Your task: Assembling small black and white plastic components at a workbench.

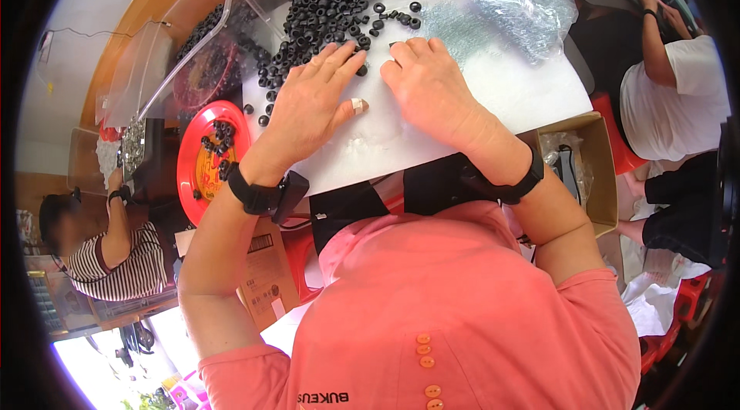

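A heap of small black ring-like parts (327, 5) lies on a white sheet (516, 98) at the far side of the table. At the heap's near edge rests my left hand (308, 109), palm down, its fingers stretched out and the thumb apart. White tape wraps that thumb. A few black parts show beside its fingertips. To its right, my right hand (432, 94) lies over the white sheet with the fingers curled in. A dark bit shows at its fingertips; what it is stays hidden. Several loose black parts (401, 18) lie beyond this hand.
Clear plastic bags (524, 1) lie at the far right. On the left stand a red plate (187, 156) with several black parts and a clear plastic bin (196, 44). An open cardboard box (601, 179) stands lower right. Co-workers sit at both sides.
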Available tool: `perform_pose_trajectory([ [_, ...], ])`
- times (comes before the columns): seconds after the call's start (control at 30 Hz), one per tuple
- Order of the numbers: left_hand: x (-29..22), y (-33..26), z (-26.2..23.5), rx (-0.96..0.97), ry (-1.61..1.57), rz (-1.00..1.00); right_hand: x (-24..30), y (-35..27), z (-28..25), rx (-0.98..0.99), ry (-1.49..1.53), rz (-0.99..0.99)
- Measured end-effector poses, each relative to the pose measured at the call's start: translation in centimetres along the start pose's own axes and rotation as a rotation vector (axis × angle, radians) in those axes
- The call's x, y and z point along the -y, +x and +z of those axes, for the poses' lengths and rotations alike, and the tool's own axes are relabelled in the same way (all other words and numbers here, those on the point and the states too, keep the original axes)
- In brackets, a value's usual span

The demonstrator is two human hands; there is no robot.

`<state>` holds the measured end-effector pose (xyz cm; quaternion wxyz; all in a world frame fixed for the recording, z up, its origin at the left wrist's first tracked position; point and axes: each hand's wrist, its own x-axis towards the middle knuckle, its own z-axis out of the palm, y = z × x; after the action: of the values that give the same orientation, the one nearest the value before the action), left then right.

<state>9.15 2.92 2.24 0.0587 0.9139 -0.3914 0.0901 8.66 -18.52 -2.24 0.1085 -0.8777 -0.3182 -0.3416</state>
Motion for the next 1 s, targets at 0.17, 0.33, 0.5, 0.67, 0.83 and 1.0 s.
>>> perform_pose_trajectory([
  [0.17,-1.2,-2.3,0.0,-0.069,-0.001,-0.017,0.3,0.4,-0.4,0.005,-0.036,-0.001],
  [0.33,-1.6,-4.1,-0.3,-0.113,-0.048,-0.031,0.3,0.4,-0.2,0.026,-0.072,-0.023],
  [0.5,-2.3,-5.9,-0.2,-0.14,-0.143,-0.109,0.1,0.4,-0.2,-0.013,-0.043,-0.052],
  [0.67,-3.8,-6.7,-0.5,-0.37,-0.107,-0.225,0.6,0.9,-1.9,-0.078,0.089,-0.014],
  [0.83,-3.8,-6.4,0.6,-0.504,-0.187,-0.293,1.5,0.6,-2.7,-0.048,0.265,0.066],
  [1.0,-3.3,-3.1,1.4,-0.556,-0.185,-0.173,1.5,-0.1,-1.1,0.038,0.016,0.002],
])
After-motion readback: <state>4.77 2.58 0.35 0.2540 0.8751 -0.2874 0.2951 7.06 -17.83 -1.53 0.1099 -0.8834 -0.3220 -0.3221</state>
